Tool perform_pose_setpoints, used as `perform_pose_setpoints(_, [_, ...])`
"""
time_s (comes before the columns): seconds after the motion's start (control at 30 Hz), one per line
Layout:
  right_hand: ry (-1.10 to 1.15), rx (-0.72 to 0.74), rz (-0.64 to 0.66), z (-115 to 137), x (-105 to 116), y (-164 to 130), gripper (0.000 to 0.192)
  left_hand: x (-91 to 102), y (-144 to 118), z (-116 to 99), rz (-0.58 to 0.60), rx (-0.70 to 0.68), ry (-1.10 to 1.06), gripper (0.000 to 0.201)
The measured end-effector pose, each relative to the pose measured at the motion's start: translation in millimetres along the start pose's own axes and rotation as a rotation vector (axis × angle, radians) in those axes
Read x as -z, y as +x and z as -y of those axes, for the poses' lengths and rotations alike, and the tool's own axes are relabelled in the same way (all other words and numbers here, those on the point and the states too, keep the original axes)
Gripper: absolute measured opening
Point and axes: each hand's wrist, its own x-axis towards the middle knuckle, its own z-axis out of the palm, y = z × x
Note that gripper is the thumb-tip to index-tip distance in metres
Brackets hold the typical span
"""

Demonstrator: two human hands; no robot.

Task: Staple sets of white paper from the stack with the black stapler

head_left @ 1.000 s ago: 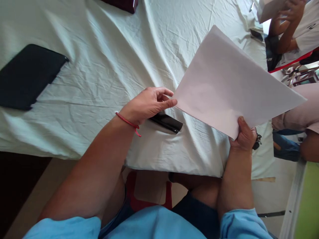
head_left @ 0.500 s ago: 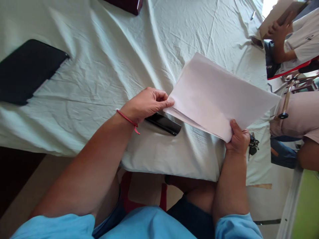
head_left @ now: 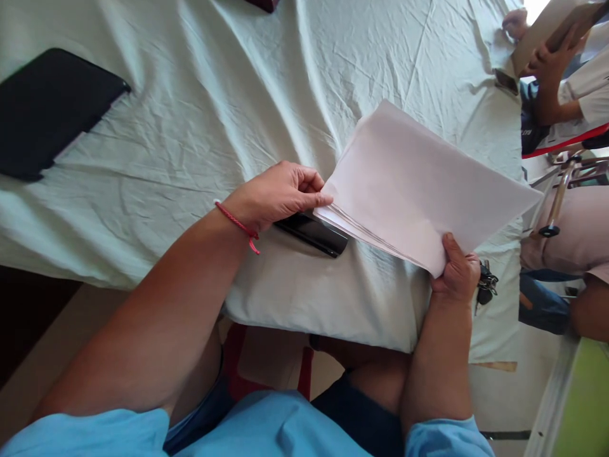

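White paper stack (head_left: pixel 419 190), long axis from 10 to 4 o'clock, edges fanned; left hand (head_left: pixel 278 193) and right hand (head_left: pixel 457 273) each pinch a corner.

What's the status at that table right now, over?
Left hand pinching the paper stack at its near corner. Right hand gripping the opposite corner. Black phone lies on the cloth beside the left hand; keys by the right.

White paper sheets (head_left: pixel 419 184), pale green cloth (head_left: pixel 214 108), black tablet (head_left: pixel 47 108), red wrist string (head_left: pixel 236 223).
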Motion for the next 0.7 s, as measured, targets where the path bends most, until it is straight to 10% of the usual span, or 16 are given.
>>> perform_pose_setpoints(0.7, [0.180,0.035,0.017,-3.5,-4.3,-10.2,0.040,-1.7,4.5,14.4,0.010,-0.031,-0.182,0.023])
